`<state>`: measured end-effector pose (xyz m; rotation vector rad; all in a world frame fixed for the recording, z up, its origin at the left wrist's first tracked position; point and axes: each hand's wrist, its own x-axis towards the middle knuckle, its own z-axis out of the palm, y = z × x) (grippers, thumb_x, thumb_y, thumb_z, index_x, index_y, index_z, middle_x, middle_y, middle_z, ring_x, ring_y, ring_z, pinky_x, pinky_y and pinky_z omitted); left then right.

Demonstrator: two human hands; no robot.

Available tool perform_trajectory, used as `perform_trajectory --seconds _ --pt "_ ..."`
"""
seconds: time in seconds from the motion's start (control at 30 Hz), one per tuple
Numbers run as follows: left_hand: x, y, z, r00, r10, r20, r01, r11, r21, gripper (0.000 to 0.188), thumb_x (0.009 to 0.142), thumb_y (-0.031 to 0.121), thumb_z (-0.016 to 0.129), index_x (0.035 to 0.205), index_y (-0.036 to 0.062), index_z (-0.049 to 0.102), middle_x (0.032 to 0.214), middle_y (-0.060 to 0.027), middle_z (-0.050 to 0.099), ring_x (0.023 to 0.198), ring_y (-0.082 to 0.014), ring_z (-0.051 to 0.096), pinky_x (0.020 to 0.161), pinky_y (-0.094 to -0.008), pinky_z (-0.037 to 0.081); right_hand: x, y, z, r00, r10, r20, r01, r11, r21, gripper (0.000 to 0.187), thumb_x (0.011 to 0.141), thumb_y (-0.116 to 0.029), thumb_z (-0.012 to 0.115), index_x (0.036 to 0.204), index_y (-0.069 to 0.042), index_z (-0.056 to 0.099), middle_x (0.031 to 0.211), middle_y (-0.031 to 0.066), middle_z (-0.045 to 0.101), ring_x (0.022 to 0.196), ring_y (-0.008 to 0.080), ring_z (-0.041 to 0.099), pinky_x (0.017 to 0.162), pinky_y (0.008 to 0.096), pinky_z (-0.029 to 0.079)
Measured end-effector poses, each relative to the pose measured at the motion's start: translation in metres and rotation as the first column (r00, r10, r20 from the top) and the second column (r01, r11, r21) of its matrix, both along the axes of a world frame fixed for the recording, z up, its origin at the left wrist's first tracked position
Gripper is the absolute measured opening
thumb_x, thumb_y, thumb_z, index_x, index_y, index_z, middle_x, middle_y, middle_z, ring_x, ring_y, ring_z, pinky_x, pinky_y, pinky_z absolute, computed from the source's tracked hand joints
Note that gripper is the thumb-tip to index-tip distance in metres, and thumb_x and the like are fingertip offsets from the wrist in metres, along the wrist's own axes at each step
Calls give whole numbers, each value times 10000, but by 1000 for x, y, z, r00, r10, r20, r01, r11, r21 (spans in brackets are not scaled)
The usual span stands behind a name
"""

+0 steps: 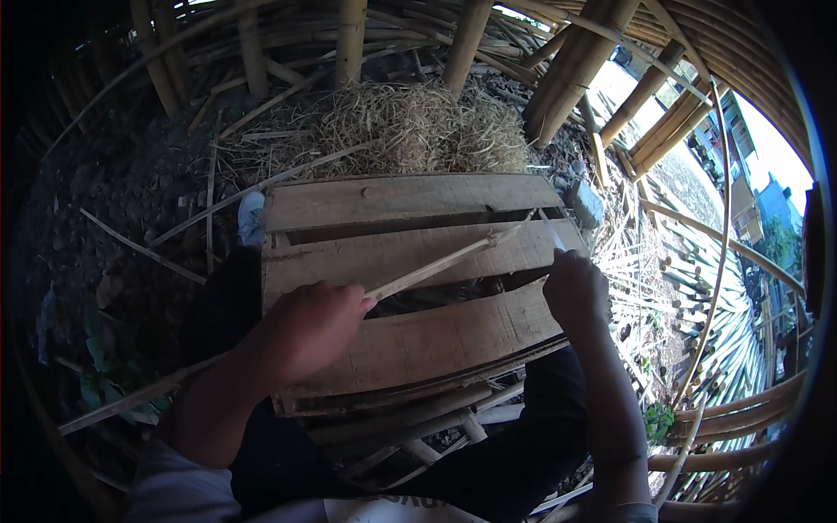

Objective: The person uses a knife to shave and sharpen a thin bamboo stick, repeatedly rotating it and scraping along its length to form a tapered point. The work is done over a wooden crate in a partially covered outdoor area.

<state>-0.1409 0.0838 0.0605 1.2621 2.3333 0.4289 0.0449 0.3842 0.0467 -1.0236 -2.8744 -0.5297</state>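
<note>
My left hand (318, 331) is closed round a long split bamboo strip (436, 264). One end of it slants over the wooden slat table (410, 349) to the far right; the other passes under my left forearm to the lower left. At the table's right edge my right hand (577, 292) is a fist round a knife, its handle hidden in the fingers. The pale knife blade (553, 234) points up and away from me, close beside the strip's far tip. I cannot tell whether blade and strip touch.
Dry shavings (418, 126) are heaped behind the table. Thick bamboo posts (580, 74) rise at the back. A stone (588, 206) sits off the table's far right corner. Many cut bamboo poles (732, 322) lie stacked at right. Loose strips (144, 244) litter the ground at left.
</note>
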Motion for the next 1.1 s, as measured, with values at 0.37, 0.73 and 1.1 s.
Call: perform_trajectory --seconds 0.37,0.73,1.1 --pt "2 -6 0 1000 31 -5 -31 999 -22 364 1076 277 481 923 -9 647 841 -246 685 792 -412 701 717 -491 548 -32 -44 -29 848 441 -294 -514 820 -253 194 987 -221 592 876 -62 577 666 174 617 629 403 641 596 521 524" --pt "1 3 -7 1000 15 0 -15 999 36 369 1076 287 485 905 -4 635 821 -247 677 797 -429 692 696 -508 539 -38 9 -57 780 596 -189 -574 803 161 167 956 -230 620 901 -73 616 685 119 629 563 345 654 519 461 529" --pt "-1 -5 2 999 41 7 -41 999 2 345 1069 282 501 908 6 632 816 -240 677 785 -422 692 687 -502 546 -35 -19 -41 713 624 -321 -600 779 182 248 968 -260 625 796 -87 576 652 83 576 505 250 583 481 411 459"
